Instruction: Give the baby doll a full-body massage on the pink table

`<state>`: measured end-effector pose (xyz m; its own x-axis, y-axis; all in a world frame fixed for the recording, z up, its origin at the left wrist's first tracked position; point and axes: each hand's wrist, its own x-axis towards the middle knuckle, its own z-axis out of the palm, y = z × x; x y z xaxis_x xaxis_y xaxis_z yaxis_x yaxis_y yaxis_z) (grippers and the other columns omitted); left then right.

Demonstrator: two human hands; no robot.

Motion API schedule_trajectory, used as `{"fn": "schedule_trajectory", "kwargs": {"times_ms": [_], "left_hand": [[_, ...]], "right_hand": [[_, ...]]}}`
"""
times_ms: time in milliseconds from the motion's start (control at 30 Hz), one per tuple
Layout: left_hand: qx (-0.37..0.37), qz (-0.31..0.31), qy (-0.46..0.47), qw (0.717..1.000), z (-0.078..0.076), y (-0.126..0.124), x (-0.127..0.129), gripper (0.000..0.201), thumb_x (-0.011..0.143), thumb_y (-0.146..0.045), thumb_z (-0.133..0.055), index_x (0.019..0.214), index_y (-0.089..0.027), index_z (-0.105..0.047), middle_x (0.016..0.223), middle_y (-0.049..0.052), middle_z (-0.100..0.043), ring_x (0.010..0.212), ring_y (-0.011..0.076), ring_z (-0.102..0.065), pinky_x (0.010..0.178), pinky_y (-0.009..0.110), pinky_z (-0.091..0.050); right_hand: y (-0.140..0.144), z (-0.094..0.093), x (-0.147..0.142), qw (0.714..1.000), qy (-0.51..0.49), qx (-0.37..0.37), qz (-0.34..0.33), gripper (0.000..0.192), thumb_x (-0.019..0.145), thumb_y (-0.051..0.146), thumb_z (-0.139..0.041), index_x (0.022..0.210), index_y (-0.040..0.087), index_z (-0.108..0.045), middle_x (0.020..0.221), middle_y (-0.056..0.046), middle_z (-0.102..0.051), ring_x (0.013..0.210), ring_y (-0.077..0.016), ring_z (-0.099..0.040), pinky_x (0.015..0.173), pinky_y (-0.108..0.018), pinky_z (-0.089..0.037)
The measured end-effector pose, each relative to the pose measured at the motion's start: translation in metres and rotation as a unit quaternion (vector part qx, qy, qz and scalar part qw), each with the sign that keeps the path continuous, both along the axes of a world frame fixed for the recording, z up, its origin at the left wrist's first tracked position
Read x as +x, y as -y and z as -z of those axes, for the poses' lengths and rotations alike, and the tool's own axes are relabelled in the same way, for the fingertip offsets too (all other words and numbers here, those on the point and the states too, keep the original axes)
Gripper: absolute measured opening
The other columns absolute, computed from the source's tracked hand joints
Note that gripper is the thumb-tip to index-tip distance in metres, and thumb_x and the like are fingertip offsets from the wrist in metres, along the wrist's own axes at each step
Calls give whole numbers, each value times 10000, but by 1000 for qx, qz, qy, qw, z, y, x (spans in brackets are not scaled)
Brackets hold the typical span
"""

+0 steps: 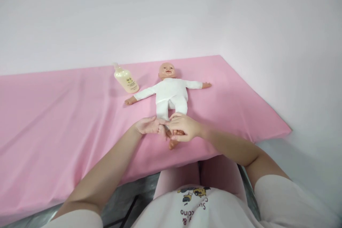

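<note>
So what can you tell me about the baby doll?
The baby doll lies face up on the pink sheet, head toward the wall, arms spread wide. It looks like plastic, with a bald head and open mouth, dressed in a white long-sleeved suit. Its bare hands poke out of the sleeves. The left hand and right hand both hold its legs near the feet; one bare foot sticks out below them. A cream bottle lies nearby, not touching.

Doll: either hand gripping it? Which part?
Both. The left hand and right hand close around the doll at its feet; exact finger placement is hidden.
</note>
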<state>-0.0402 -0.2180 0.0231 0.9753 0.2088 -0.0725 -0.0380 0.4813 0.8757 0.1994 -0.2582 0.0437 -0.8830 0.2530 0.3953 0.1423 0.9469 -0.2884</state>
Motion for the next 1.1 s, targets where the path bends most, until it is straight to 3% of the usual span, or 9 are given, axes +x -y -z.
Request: {"fn": "schedule_trajectory", "kwargs": {"times_ms": [300, 433, 633, 767, 833, 900, 967, 1067, 1100], "left_hand": [[30, -55, -39, 997, 6, -9, -16, 703, 834, -693, -558, 930, -23, -744, 837, 246, -757, 787, 353, -736, 796, 441, -549], [6, -123, -38, 992, 15, -14, -29, 668, 782, -717, -602, 862, -68, -740, 717, 186, -737, 730, 318, -723, 774, 434, -559], [-13, -284, -52, 957, 13, -18, -35, 679, 730, -704, -633, 1018, -93, -701, 936, 209, -746, 894, 344, -721, 906, 512, -517], [-3, -516, -12, 856, -17, -44, -10, 376, 835, -481, -591, 990, -151, -685, 1072, 150, -737, 1053, 284, -695, 1018, 445, -500], [29, -594, -2, 804, -35, -71, 7, 146, 845, -300, -572, 846, -171, -641, 1080, 121, -734, 1071, 250, -690, 1034, 398, -506], [73, -653, -13, 754, -48, -102, 25, 120, 880, -221, -504, 849, -179, -611, 1159, 107, -712, 1075, 211, -689, 1030, 347, -513], [124, -706, -68, 694, -52, -130, 42, 186, 936, -210, -409, 927, -181, -593, 1296, 108, -658, 1133, 187, -673, 1021, 305, -514], [261, -719, -276, 582, -41, -153, 62, 300, 976, -178, -317, 1145, -170, -565, 1408, 123, -593, 1261, 180, -607, 1074, 306, -467], [273, -711, -303, 573, -35, -156, 66, 282, 969, -178, -365, 1161, -150, -569, 1393, 150, -601, 1300, 213, -577, 1111, 344, -434]], "right_hand": [[7, -2, -6, 999, 34, 0, -7, 208, 887, 290, -514, 692, 217, -504, 692, 5, -629, 727, -158, -541, 860, -323, -425], [8, -3, -7, 998, 42, -19, -32, 203, 847, 220, -504, 645, 215, -479, 702, 20, -646, 707, -138, -538, 865, -313, -413], [8, 2, -11, 997, 30, -38, -58, 220, 902, 180, -479, 692, 198, -546, 793, 22, -704, 733, -115, -551, 931, -304, -392], [-1, 5, -10, 998, -25, -43, 41, 221, 962, 253, -500, 784, 195, -617, 821, -11, -688, 849, -165, -561, 956, -349, -401], [-7, 7, -8, 989, -69, -53, 119, 163, 950, 243, -530, 837, 191, -636, 934, -49, -681, 953, -196, -561, 1004, -391, -402], [-13, 10, -6, 970, -122, -78, 197, 109, 931, 218, -550, 955, 185, -652, 1119, -95, -647, 1106, -230, -540, 1069, -435, -391], [-19, 17, -4, 943, -165, -117, 263, 243, 905, 187, -561, 1140, 172, -622, 1307, -145, -560, 1281, -267, -471, 1141, -480, -357], [-33, 31, -2, 895, -203, -200, 344, 548, 864, 171, -580, 1396, 167, -450, 1523, -198, -363, 1471, -323, -302, 1204, -555, -306], [-38, 36, -2, 877, -215, -228, 364, 635, 854, 185, -599, 1452, 188, -383, 1567, -197, -307, 1503, -337, -252, 1207, -579, -302]]}}
